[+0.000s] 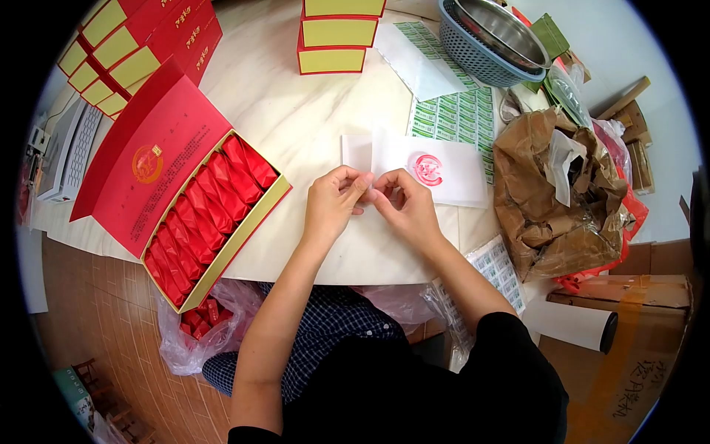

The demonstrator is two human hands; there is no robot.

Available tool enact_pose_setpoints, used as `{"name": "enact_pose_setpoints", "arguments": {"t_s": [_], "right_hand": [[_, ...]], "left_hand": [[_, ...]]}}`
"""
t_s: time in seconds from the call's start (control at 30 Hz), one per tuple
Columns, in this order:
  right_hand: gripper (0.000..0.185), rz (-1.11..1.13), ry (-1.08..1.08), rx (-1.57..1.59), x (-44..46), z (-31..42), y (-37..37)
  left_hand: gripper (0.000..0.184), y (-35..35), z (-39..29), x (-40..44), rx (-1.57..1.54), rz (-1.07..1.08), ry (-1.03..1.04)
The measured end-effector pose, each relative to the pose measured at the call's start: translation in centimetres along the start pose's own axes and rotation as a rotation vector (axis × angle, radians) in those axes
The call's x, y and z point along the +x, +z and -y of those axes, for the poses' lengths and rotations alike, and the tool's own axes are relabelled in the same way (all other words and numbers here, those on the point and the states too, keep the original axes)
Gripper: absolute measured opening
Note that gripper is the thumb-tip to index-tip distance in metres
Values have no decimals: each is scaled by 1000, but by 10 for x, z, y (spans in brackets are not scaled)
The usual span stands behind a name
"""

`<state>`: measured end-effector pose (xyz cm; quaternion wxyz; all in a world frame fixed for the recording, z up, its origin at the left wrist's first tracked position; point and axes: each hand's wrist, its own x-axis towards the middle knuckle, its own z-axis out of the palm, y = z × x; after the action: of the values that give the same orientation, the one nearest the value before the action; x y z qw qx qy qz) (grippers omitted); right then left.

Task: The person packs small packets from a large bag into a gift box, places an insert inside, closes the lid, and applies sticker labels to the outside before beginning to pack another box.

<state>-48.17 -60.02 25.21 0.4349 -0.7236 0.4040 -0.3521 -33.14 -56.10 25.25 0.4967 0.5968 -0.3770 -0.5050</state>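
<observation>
Both hands meet at the middle of the marble table. My left hand (pixel 336 200) is closed, its thumb and fingers pinched near the edge of thin white paper. Beside it, my right hand (pixel 405 201) is also closed in a pinch at the same paper's lower edge. The white paper (pixel 466 170) bears a round red print and lies partly behind my fingers, one flap standing up. What exactly sits between the fingertips is too small to make out. To the left, an open red box (pixel 244 235) with a gold rim holds several red foil packets (pixel 211 200).
Stacked red and gold boxes (pixel 333 33) stand at the back, with more at back left. Sheets of green labels (pixel 451 118) lie behind the paper. A blue basket (pixel 481 52) holds a metal bowl. Crumpled brown paper (pixel 555 200) and a cardboard box (pixel 614 348) are at right.
</observation>
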Motion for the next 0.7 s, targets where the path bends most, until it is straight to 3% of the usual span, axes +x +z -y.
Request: {"name": "enact_pose_setpoints", "arguments": {"t_s": [0.5,0.6,0.7], "right_hand": [[11,-27,-18,-43,-1,-4,2],[7,-175,100,127,0,-8,3],[7,-450,-215,214,1,-12,2]], "left_hand": [[28,-1,6,2,4,-2,21],[29,-1,6,0,-31,-43,21],[34,3,2,-5,-20,-101,73]]}}
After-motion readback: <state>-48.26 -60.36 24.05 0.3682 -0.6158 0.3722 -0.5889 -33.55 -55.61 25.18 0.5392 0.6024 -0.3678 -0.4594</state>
